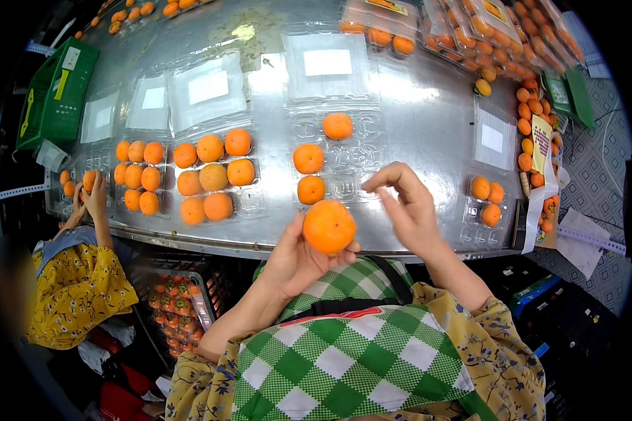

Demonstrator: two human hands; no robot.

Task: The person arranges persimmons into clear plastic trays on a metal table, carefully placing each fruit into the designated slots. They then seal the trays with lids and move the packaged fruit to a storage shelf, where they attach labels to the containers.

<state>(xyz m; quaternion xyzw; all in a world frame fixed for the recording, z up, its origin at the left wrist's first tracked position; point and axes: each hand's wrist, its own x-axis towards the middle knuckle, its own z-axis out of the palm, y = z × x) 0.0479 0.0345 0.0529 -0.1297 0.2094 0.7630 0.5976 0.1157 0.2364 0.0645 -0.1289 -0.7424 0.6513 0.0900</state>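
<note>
My left hand [290, 263] cradles a large orange persimmon [329, 226] from below and the side, just over the table's front edge. To its right, my right hand [412, 216] is raised with nothing in it, thumb and bent forefinger a little apart. Straight ahead lies a clear plastic clamshell tray [343, 188], its lid [326, 84] folded back and bearing a white label. Three persimmons sit in its hollows: one at the back middle [338, 126], two down the left side [308, 159]. The other hollows I can see hold nothing.
Filled open trays [210, 176] stand to the left, where another person's hands [97, 197] hold a persimmon. A green crate [58, 92] is beyond. Stacked closed packs [474, 34] occupy the back right. A partly filled tray [487, 237] and loose persimmons [525, 126] lie right.
</note>
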